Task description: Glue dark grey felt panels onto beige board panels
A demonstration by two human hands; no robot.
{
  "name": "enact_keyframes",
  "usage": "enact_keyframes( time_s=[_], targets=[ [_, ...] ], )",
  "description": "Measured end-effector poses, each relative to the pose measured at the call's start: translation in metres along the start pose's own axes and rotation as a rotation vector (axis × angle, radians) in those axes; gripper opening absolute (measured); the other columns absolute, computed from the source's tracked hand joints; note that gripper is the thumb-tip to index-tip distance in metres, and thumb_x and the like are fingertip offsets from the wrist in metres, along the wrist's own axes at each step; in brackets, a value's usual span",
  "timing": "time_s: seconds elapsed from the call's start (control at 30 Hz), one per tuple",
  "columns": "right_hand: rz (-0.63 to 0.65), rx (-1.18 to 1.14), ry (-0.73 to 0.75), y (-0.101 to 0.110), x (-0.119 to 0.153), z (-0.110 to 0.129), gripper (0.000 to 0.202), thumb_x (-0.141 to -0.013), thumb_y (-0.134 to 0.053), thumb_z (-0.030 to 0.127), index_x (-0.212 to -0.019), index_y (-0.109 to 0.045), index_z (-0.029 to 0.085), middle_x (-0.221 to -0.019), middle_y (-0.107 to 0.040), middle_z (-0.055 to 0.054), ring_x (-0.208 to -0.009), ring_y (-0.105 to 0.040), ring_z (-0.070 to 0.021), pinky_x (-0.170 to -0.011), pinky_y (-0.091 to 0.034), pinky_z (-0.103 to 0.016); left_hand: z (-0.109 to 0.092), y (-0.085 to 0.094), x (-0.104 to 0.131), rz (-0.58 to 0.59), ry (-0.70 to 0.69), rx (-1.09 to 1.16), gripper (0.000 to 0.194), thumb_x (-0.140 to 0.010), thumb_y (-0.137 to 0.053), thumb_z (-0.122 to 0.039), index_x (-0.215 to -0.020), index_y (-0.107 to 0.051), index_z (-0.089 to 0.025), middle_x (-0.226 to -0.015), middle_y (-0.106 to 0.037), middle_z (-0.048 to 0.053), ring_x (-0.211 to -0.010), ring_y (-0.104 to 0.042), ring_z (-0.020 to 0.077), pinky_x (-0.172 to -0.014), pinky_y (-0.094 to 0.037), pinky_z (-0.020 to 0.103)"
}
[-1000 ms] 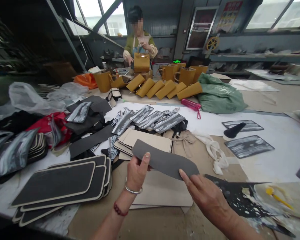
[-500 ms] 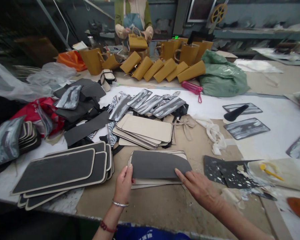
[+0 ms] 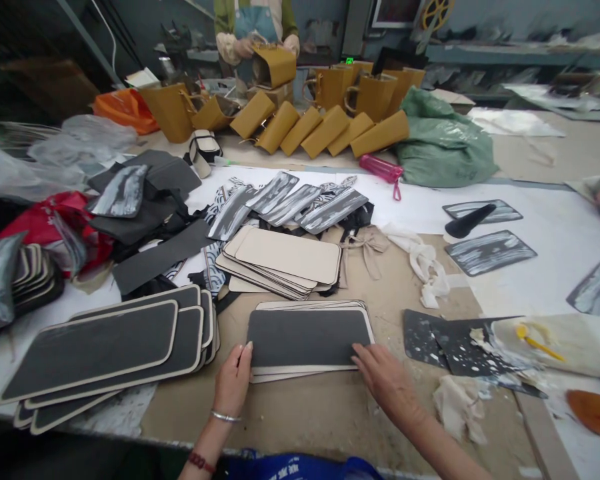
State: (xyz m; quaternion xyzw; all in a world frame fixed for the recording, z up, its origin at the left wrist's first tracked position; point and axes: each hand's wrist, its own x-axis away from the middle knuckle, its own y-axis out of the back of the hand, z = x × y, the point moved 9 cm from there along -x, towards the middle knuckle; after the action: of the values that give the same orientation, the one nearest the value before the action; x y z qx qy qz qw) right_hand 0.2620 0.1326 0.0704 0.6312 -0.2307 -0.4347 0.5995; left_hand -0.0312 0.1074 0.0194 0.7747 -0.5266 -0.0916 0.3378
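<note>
A dark grey panel [image 3: 307, 339] lies flat on a small stack of cream boards [image 3: 305, 375] in front of me. My left hand [image 3: 234, 380] pinches the panel's left edge between thumb and fingers. At the panel's lower right edge, the fingertips of my right hand [image 3: 383, 377] rest on it, fingers apart. To the left is a fanned pile of dark panels with cream borders [image 3: 100, 343]. Just behind the stack sits another pile of cream boards [image 3: 287, 257].
Grey streaked pieces [image 3: 285, 203] and black scraps lie behind the boards. Mustard bags [image 3: 330, 130] line the far side, where a person [image 3: 255, 33] handles one. A black-handled tool [image 3: 470, 221], spattered dark sheets [image 3: 460, 343] and a yellow stick [image 3: 540, 345] are right.
The dark panel now lies flat and squared over the stack, where its right corner was curved before. My right fingers have moved down to its lower edge. The view has shifted slightly.
</note>
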Motion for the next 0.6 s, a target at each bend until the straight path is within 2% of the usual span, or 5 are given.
enact_keyframes(
  time_s=[0.1, 0.17, 0.4, 0.5, 0.6],
  targets=[
    [-0.051, 0.021, -0.267, -0.003, 0.005, -0.039, 0.024, -0.091, -0.035, 0.027, -0.097, -0.055, 0.015, -0.079, -0.057, -0.007, -0.075, -0.056, -0.0189, -0.065, -0.045, -0.03, -0.01, 0.004, -0.001, -0.024, -0.071, -0.078, 0.041, -0.079, -0.035, -0.054, -0.057, -0.044, -0.021, -0.045, -0.044, -0.005, -0.045, -0.043, 0.0114, -0.048, -0.034, 0.022],
    [-0.042, 0.007, -0.354, -0.009, 0.008, -0.052, 0.024, -0.091, -0.034, 0.028, -0.093, -0.056, 0.018, -0.077, -0.057, -0.006, -0.071, -0.057, -0.0186, -0.06, -0.045, -0.029, -0.015, 0.005, 0.0, -0.027, -0.104, -0.113, 0.041, -0.079, -0.034, -0.053, -0.057, -0.046, -0.02, -0.047, -0.046, -0.004, -0.045, -0.043, 0.0111, -0.048, -0.033, 0.022],
    [0.089, -0.259, -0.59, -0.028, 0.011, -0.072, 0.026, -0.085, -0.039, 0.039, -0.08, -0.056, 0.02, -0.074, -0.059, -0.005, -0.072, -0.057, -0.0197, -0.065, -0.044, -0.031, -0.015, 0.003, 0.003, 0.047, -0.103, -0.196, 0.037, -0.08, -0.034, -0.047, -0.058, -0.047, -0.02, -0.048, -0.048, -0.002, -0.046, -0.044, 0.0123, -0.049, -0.03, 0.023],
    [0.209, -0.38, -0.754, -0.038, 0.013, -0.082, 0.031, -0.08, -0.039, 0.048, -0.068, -0.051, 0.021, -0.065, -0.057, -0.003, -0.062, -0.055, -0.0185, -0.058, -0.04, -0.029, -0.012, 0.001, 0.002, 0.073, -0.072, -0.249, 0.035, -0.081, -0.033, -0.043, -0.059, -0.048, -0.02, -0.051, -0.05, -0.001, -0.049, -0.046, 0.0131, -0.051, -0.029, 0.023],
    [0.298, -0.378, -0.834, -0.045, 0.014, -0.09, 0.033, -0.075, -0.038, 0.052, -0.064, -0.046, 0.023, -0.058, -0.054, -0.002, -0.057, -0.053, -0.0189, -0.053, -0.036, -0.028, -0.01, -0.002, 0.001, 0.094, -0.052, -0.28, 0.034, -0.083, -0.033, -0.039, -0.057, -0.046, -0.02, -0.053, -0.05, 0.0, -0.051, -0.045, 0.013, -0.052, -0.027, 0.023]
  ],
)
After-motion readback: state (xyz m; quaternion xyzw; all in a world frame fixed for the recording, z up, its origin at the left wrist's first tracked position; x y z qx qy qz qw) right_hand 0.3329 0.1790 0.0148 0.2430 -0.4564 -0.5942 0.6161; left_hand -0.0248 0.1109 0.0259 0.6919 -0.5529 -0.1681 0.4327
